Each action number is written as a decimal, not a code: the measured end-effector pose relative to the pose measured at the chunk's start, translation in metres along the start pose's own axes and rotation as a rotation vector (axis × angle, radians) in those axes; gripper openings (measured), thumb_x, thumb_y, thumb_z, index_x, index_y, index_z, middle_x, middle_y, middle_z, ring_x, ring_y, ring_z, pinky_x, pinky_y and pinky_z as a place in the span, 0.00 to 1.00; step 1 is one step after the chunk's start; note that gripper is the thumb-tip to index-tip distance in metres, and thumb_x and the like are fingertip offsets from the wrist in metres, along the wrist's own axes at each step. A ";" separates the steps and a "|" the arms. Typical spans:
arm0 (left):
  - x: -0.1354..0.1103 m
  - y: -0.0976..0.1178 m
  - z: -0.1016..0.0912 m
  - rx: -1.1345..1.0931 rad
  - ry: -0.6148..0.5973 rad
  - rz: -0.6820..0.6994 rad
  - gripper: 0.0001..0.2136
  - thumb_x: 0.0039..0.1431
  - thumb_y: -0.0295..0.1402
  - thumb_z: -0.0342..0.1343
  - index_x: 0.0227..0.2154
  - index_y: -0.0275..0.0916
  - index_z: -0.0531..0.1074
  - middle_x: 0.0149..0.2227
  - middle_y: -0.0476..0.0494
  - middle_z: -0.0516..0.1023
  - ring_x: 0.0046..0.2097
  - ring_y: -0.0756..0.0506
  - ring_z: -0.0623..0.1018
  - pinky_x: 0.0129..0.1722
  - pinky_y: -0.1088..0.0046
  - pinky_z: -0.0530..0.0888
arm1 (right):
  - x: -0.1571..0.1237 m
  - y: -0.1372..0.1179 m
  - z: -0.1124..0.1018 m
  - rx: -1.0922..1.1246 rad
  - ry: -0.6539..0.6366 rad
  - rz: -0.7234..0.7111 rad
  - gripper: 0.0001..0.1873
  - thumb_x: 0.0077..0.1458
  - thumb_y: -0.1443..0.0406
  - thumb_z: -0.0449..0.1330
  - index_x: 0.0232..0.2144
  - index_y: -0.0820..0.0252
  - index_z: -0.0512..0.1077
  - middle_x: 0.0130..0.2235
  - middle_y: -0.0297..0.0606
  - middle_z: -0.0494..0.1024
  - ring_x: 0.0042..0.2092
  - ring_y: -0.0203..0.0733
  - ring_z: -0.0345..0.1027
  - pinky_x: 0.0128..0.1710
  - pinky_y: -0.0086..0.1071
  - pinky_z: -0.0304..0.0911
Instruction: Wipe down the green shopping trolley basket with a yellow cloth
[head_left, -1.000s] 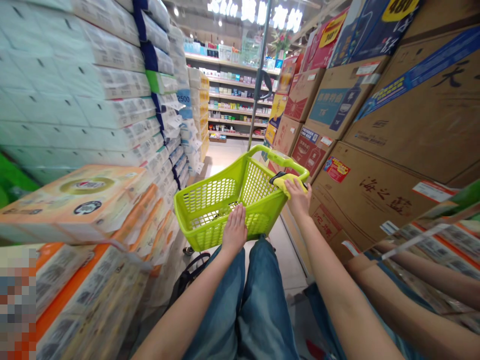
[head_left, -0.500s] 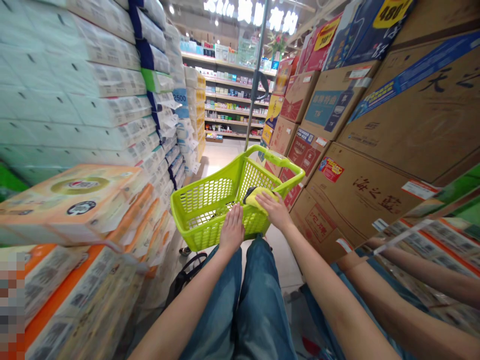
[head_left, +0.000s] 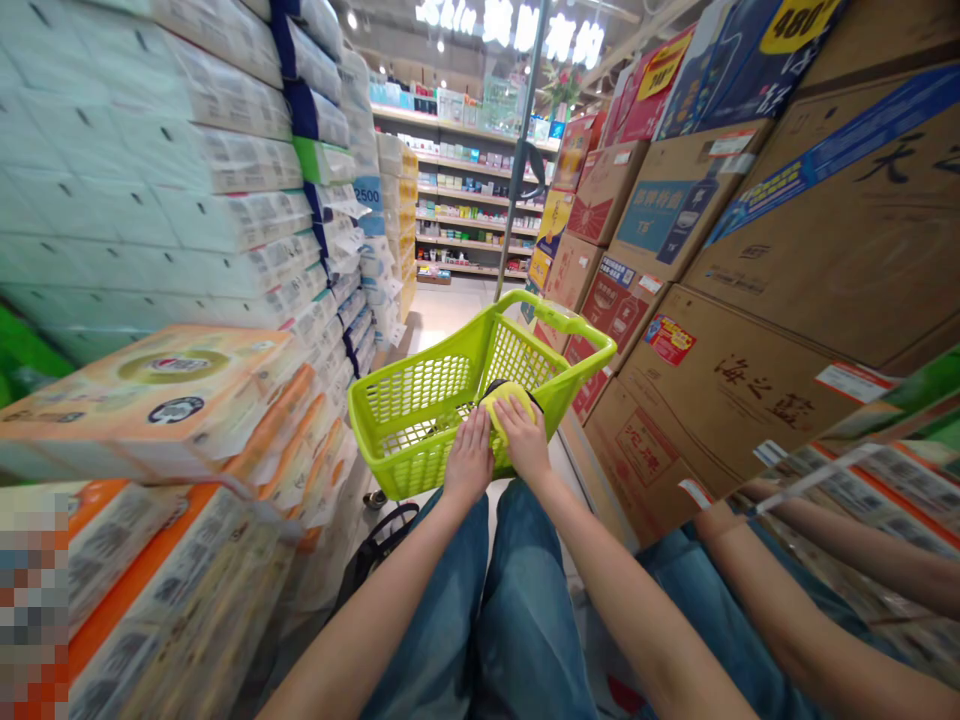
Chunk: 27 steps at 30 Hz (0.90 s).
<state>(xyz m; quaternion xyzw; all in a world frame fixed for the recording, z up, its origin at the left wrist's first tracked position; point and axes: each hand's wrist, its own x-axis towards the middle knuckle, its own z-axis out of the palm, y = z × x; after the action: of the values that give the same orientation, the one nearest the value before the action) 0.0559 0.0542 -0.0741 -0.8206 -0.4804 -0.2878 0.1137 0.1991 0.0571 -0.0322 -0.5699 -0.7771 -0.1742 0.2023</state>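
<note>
A lime-green plastic shopping basket [head_left: 420, 395] on wheels stands in the aisle in front of my knees. My left hand [head_left: 469, 462] lies flat on its near rim, fingers stretched out. Beside it, my right hand [head_left: 523, 440] presses a yellow cloth [head_left: 504, 400] with a dark edge against the same rim, fingers closed over it. The two hands almost touch. The basket's inside looks empty.
Stacked tissue packs [head_left: 187, 180] and orange-white cartons [head_left: 157, 400] wall the left side. Brown cardboard boxes [head_left: 750, 300] line the right. The tiled aisle [head_left: 442, 305] runs ahead to product shelves [head_left: 465, 190]. A glossy surface at right mirrors my arm [head_left: 825, 550].
My right hand slid the yellow cloth from the basket's right corner leftward along the near rim until it reached my left hand. The left hand stayed put.
</note>
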 end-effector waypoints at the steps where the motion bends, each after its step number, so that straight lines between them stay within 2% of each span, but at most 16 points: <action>1: 0.000 0.000 0.000 -0.001 -0.002 0.001 0.35 0.62 0.29 0.43 0.69 0.29 0.36 0.71 0.35 0.45 0.71 0.41 0.44 0.68 0.58 0.52 | 0.001 0.014 -0.007 -0.004 -0.023 -0.058 0.31 0.59 0.74 0.49 0.63 0.49 0.60 0.63 0.33 0.67 0.67 0.37 0.52 0.67 0.44 0.39; 2: 0.000 -0.001 -0.001 -0.001 -0.006 0.003 0.35 0.62 0.29 0.43 0.69 0.29 0.36 0.71 0.35 0.45 0.71 0.41 0.45 0.68 0.58 0.52 | 0.004 0.034 -0.015 -0.010 -0.055 -0.137 0.32 0.59 0.75 0.49 0.63 0.47 0.60 0.63 0.33 0.67 0.66 0.37 0.54 0.67 0.46 0.38; 3: 0.000 -0.001 -0.001 0.000 -0.010 0.005 0.35 0.62 0.29 0.44 0.69 0.29 0.36 0.71 0.35 0.44 0.71 0.41 0.44 0.68 0.58 0.52 | 0.007 0.057 -0.024 -0.029 -0.047 -0.124 0.32 0.58 0.75 0.49 0.62 0.45 0.61 0.62 0.31 0.68 0.66 0.36 0.55 0.67 0.45 0.38; 6: 0.001 -0.001 -0.003 0.006 -0.021 0.011 0.36 0.62 0.30 0.45 0.69 0.28 0.37 0.71 0.35 0.44 0.71 0.41 0.44 0.69 0.58 0.51 | 0.016 0.117 -0.047 -0.064 0.025 0.028 0.30 0.58 0.75 0.48 0.61 0.50 0.63 0.62 0.36 0.68 0.66 0.44 0.55 0.67 0.55 0.36; 8: 0.001 -0.001 -0.003 0.011 -0.028 0.009 0.36 0.61 0.30 0.46 0.69 0.28 0.38 0.71 0.35 0.43 0.71 0.41 0.43 0.69 0.59 0.50 | 0.021 0.130 -0.050 -0.081 0.078 0.160 0.31 0.58 0.75 0.47 0.62 0.53 0.62 0.63 0.40 0.67 0.67 0.47 0.54 0.66 0.59 0.33; 10: 0.001 -0.001 -0.003 0.015 -0.034 0.007 0.35 0.61 0.30 0.46 0.69 0.27 0.38 0.71 0.35 0.42 0.72 0.41 0.43 0.69 0.59 0.50 | 0.021 0.115 -0.041 -0.086 0.124 0.277 0.32 0.57 0.75 0.47 0.63 0.54 0.61 0.64 0.41 0.66 0.67 0.48 0.52 0.66 0.59 0.32; 12: 0.001 -0.001 -0.002 0.014 -0.033 0.006 0.35 0.62 0.30 0.45 0.69 0.27 0.38 0.71 0.35 0.42 0.72 0.41 0.43 0.69 0.59 0.50 | 0.016 0.077 -0.023 -0.065 0.150 0.322 0.34 0.56 0.76 0.46 0.64 0.56 0.58 0.65 0.43 0.63 0.68 0.50 0.49 0.66 0.59 0.31; 14: 0.001 -0.001 -0.001 0.009 -0.025 0.005 0.35 0.62 0.30 0.45 0.69 0.28 0.37 0.71 0.35 0.43 0.72 0.42 0.43 0.69 0.58 0.51 | 0.007 0.032 -0.003 -0.002 0.115 0.233 0.35 0.57 0.75 0.46 0.66 0.56 0.56 0.65 0.44 0.63 0.69 0.50 0.48 0.66 0.59 0.31; 15: 0.001 -0.001 -0.001 0.006 -0.022 0.006 0.35 0.62 0.29 0.44 0.69 0.28 0.36 0.71 0.35 0.43 0.72 0.42 0.43 0.69 0.57 0.51 | 0.003 0.013 0.005 0.015 0.084 0.171 0.35 0.57 0.75 0.46 0.66 0.53 0.55 0.65 0.41 0.64 0.68 0.47 0.50 0.67 0.54 0.34; 17: 0.000 -0.002 -0.001 0.007 -0.022 0.008 0.35 0.62 0.29 0.44 0.69 0.28 0.36 0.71 0.34 0.43 0.71 0.41 0.44 0.69 0.58 0.51 | -0.004 -0.010 0.013 0.032 0.055 0.108 0.35 0.57 0.75 0.47 0.66 0.52 0.56 0.65 0.38 0.63 0.68 0.42 0.50 0.67 0.48 0.37; 18: 0.000 -0.002 -0.001 0.010 -0.024 0.009 0.35 0.62 0.29 0.44 0.69 0.28 0.36 0.71 0.35 0.43 0.71 0.41 0.43 0.69 0.58 0.51 | -0.005 -0.011 0.012 0.029 0.036 0.067 0.34 0.58 0.75 0.47 0.65 0.51 0.56 0.65 0.36 0.64 0.68 0.41 0.50 0.67 0.46 0.38; 19: 0.000 -0.002 -0.001 0.015 -0.028 0.010 0.34 0.63 0.29 0.44 0.69 0.28 0.37 0.71 0.35 0.43 0.71 0.42 0.43 0.69 0.58 0.51 | -0.006 -0.004 0.007 0.022 0.018 0.027 0.33 0.58 0.75 0.47 0.65 0.50 0.57 0.65 0.35 0.64 0.68 0.39 0.51 0.67 0.45 0.39; 21: 0.000 -0.002 -0.002 0.020 -0.035 0.011 0.34 0.63 0.29 0.43 0.69 0.28 0.38 0.71 0.35 0.43 0.72 0.42 0.43 0.69 0.59 0.50 | -0.003 0.028 -0.009 -0.006 -0.014 -0.037 0.32 0.59 0.74 0.47 0.63 0.46 0.60 0.64 0.31 0.66 0.67 0.37 0.53 0.68 0.46 0.38; 22: 0.000 -0.002 -0.002 0.019 -0.036 0.012 0.34 0.63 0.29 0.43 0.69 0.28 0.38 0.71 0.36 0.43 0.72 0.42 0.43 0.69 0.59 0.50 | 0.000 0.049 -0.019 -0.020 -0.006 -0.016 0.32 0.58 0.75 0.47 0.62 0.45 0.61 0.63 0.30 0.67 0.66 0.37 0.54 0.68 0.47 0.38; 25: 0.001 -0.002 -0.003 0.013 -0.034 0.018 0.34 0.62 0.29 0.44 0.68 0.27 0.38 0.71 0.35 0.43 0.72 0.41 0.43 0.69 0.58 0.50 | 0.011 0.108 -0.045 -0.055 0.051 0.118 0.33 0.56 0.76 0.47 0.62 0.52 0.61 0.63 0.38 0.66 0.67 0.45 0.52 0.66 0.56 0.35; 27: 0.001 -0.002 -0.004 0.014 -0.032 0.018 0.35 0.61 0.29 0.45 0.68 0.27 0.38 0.71 0.36 0.43 0.72 0.41 0.43 0.69 0.59 0.50 | 0.017 0.124 -0.051 -0.062 0.095 0.247 0.33 0.55 0.77 0.46 0.62 0.55 0.62 0.64 0.40 0.66 0.67 0.46 0.52 0.66 0.57 0.33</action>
<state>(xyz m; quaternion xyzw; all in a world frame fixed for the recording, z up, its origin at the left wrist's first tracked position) 0.0537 0.0541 -0.0708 -0.8286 -0.4766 -0.2704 0.1144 0.3185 0.0817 0.0250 -0.6584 -0.6847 -0.1986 0.2413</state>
